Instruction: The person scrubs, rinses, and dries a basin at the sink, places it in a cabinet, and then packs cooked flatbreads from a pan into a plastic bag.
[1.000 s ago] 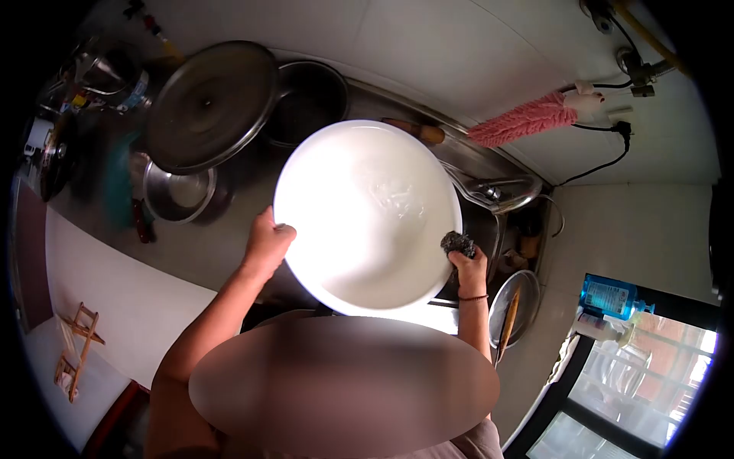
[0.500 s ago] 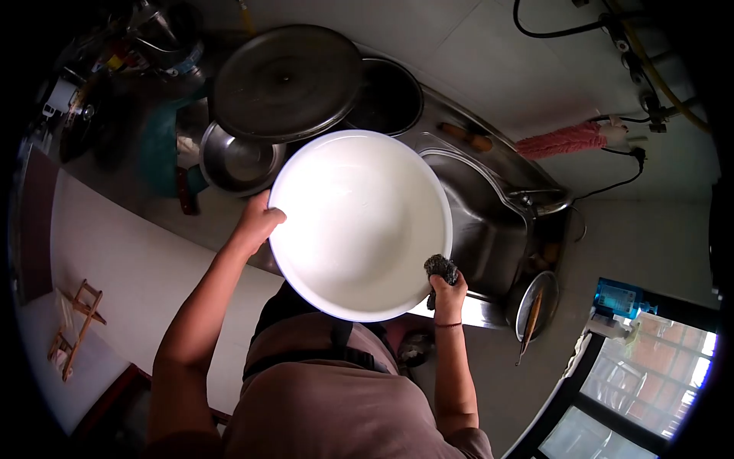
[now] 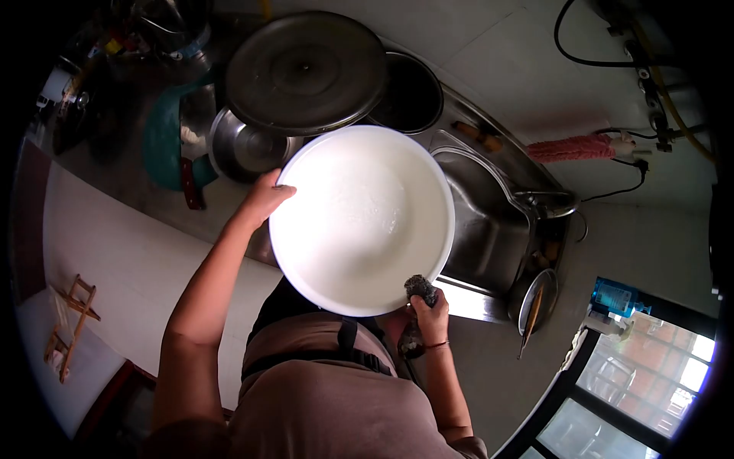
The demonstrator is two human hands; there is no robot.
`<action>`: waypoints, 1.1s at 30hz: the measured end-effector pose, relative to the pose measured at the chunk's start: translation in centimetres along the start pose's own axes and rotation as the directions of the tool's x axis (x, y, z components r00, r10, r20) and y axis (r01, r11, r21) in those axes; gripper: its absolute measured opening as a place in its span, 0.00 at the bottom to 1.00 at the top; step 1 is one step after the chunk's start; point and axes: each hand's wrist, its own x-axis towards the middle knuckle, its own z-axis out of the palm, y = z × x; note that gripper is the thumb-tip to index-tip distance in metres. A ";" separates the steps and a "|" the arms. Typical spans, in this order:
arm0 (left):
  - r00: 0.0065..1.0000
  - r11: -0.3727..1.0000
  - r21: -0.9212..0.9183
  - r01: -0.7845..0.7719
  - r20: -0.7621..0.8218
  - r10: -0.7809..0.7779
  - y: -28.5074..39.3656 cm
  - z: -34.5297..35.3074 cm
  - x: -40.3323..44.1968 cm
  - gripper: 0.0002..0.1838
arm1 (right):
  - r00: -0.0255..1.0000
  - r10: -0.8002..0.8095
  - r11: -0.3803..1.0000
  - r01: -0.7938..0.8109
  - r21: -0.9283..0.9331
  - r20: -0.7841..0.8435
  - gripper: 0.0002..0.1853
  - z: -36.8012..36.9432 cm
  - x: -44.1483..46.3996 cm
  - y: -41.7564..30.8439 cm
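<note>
A big white basin point(image 3: 359, 222) is held up in front of my body, its inside facing me, with a few wet-looking streaks on the inner surface. My left hand point(image 3: 267, 197) grips the basin's left rim, thumb over the edge. At the lower right rim, my right hand point(image 3: 433, 320) is closed around a dark steel wool scourer point(image 3: 420, 289), which lies against the rim. Whether the right hand's hidden fingers also support the basin from below, I cannot tell.
Right of the basin is a steel sink point(image 3: 489, 237) with a faucet point(image 3: 554, 203). Behind stand a large round lid point(image 3: 306, 65), a dark pot point(image 3: 417, 92) and a steel bowl point(image 3: 252, 149). A red-handled cleaver point(image 3: 191, 183) lies at left. A pan point(image 3: 527, 306) is right.
My right hand and the scourer have moved left and slightly down along the rim. My left hand sits a little higher, and the basin has turned slightly.
</note>
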 end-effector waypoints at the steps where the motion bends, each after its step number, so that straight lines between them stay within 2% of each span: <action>1: 0.999 1.000 -0.006 -0.006 -0.039 0.006 0.3 0.3 -0.3 0.23 | 0.999 -0.028 0.952 0.038 -0.304 0.036 0.17 -0.8 -0.2 -2.4; 3: 0.997 1.000 -0.018 -0.006 -0.075 0.004 0.3 0.6 -1.2 0.24 | 0.947 -0.303 0.826 0.204 -0.525 -0.108 0.22 -0.6 -0.9 -6.1; 4: 0.983 0.995 0.085 -0.047 -0.174 0.061 0.1 0.7 -2.1 0.27 | 0.882 -0.467 0.726 0.346 -0.595 -0.056 0.27 -0.7 -0.6 -7.3; 5: 0.956 0.978 0.192 -0.078 -0.265 0.128 -0.4 0.8 -3.1 0.29 | 0.885 -0.463 0.725 0.344 -0.597 -0.052 0.27 -0.1 -0.2 -8.3; 6: 0.949 0.984 0.157 -0.083 -0.289 0.127 -1.1 1.0 -4.5 0.32 | 0.888 -0.457 0.718 0.401 -0.569 0.050 0.28 0.8 0.2 -9.3; 7: 0.943 0.969 0.236 -0.077 -0.297 0.148 -4.4 1.0 -4.9 0.34 | 0.882 -0.447 0.714 0.453 -0.533 0.151 0.30 1.8 0.7 -10.0; 9: 0.972 0.995 -0.044 0.085 -0.215 -0.092 -4.9 1.9 -8.1 0.32 | 0.856 -0.423 0.651 0.516 -0.558 0.298 0.27 5.4 1.8 -10.0; 10: 0.969 0.985 -0.055 0.161 -0.179 -0.169 -4.7 2.3 -9.4 0.30 | 0.834 -0.400 0.633 0.551 -0.543 0.381 0.26 7.5 1.9 -10.5; 11: 0.960 0.970 -0.064 0.236 -0.142 -0.243 -4.5 2.8 -10.4 0.28 | 0.767 -0.423 0.594 0.637 -0.492 0.483 0.24 9.5 2.8 -8.9; 12: 0.970 0.979 -0.088 0.183 -0.145 -0.194 -4.9 3.5 -11.1 0.24 | 0.677 -0.454 0.506 0.731 -0.458 0.579 0.20 11.5 2.9 -8.9; 13: 0.975 0.997 0.033 0.063 -0.214 -0.055 -6.5 4.2 -11.0 0.23 | 0.528 -0.508 0.459 0.834 -0.305 0.681 0.14 13.3 3.6 -8.5; 14: 0.964 0.997 0.063 -0.034 -0.262 0.050 -7.3 4.9 -11.0 0.23 | 0.389 -0.471 0.485 0.864 -0.137 0.792 0.07 15.2 4.3 -8.4; 15: 0.941 0.987 0.097 -0.130 -0.303 0.153 -7.6 5.6 -11.0 0.23 | 0.211 -0.526 0.296 0.954 -0.055 0.824 0.05 16.9 4.9 -7.9; 16: 0.952 0.998 0.033 -0.058 -0.299 0.065 -6.3 5.8 -11.3 0.23 | 0.127 -0.568 0.189 0.982 -0.022 0.813 0.04 18.5 6.1 -7.5; 17: 0.952 0.998 0.036 -0.053 -0.299 0.061 -6.0 5.7 -11.3 0.23 | 0.028 -0.575 0.115 0.992 0.047 0.818 0.07 20.1 9.0 -6.5; 18: 0.958 1.000 0.004 0.000 -0.286 0.001 -5.9 5.7 -11.3 0.23 | 0.376 -0.512 0.498 0.863 -0.090 0.772 0.06 21.3 12.8 -9.6; 19: 0.961 0.998 -0.031 0.049 -0.269 -0.055 -5.9 5.6 -11.4 0.24 | 0.312 -0.649 0.302 0.943 -0.141 0.693 0.05 21.4 14.9 -10.7; 20: 0.965 0.998 -0.026 0.052 -0.255 -0.057 -5.7 5.4 -11.4 0.23 | 0.049 -0.737 -0.092 0.981 -0.172 0.674 0.06 21.1 17.8 -11.2; 21: 0.965 0.998 -0.024 0.060 -0.255 -0.064 -5.3 5.3 -11.5 0.23 | 0.137 -0.717 -0.105 0.948 -0.300 0.683 0.08 20.0 18.4 -12.9; 22: 0.966 0.995 -0.056 0.081 -0.240 -0.092 -4.7 5.2 -11.5 0.23 | 0.176 -0.694 -0.113 0.931 -0.347 0.698 0.09 18.6 19.0 -13.2; 23: 0.968 0.991 -0.088 0.099 -0.223 -0.117 -4.4 5.2 -11.5 0.23 | 0.264 -0.679 -0.089 0.897 -0.433 0.685 0.09 17.3 19.7 -12.1; 26: 0.963 0.987 -0.129 0.091 -0.239 -0.120 -4.4 5.2 -11.3 0.22 | 0.620 -0.466 0.021 0.721 -0.692 0.631 0.11 11.6 17.6 -11.6; 28: 0.962 0.989 -0.104 0.109 -0.239 -0.131 -4.6 5.1 -11.0 0.21 | 0.736 -0.249 -0.154 0.612 -0.776 0.629 0.13 9.0 14.4 -9.5; 30: 0.959 0.989 -0.081 0.122 -0.247 -0.139 -4.9 5.1 -10.4 0.21 | 0.749 -0.002 -0.235 0.643 -0.728 0.662 0.15 8.0 11.2 -6.0; 31: 0.961 0.990 -0.078 0.114 -0.244 -0.130 -5.0 5.1 -9.9 0.21 | 0.695 0.051 -0.039 0.719 -0.694 0.718 0.14 8.1 9.3 -5.1; 32: 0.963 0.992 -0.072 0.106 -0.241 -0.120 -5.2 5.0 -9.4 0.20 | 0.586 0.041 0.206 0.788 -0.580 0.809 0.11 8.9 7.6 -4.7; 33: 0.963 0.992 -0.071 0.105 -0.243 -0.119 -5.3 4.9 -9.0 0.20 | 0.474 -0.009 0.372 0.819 -0.437 0.881 0.07 10.6 6.0 -5.4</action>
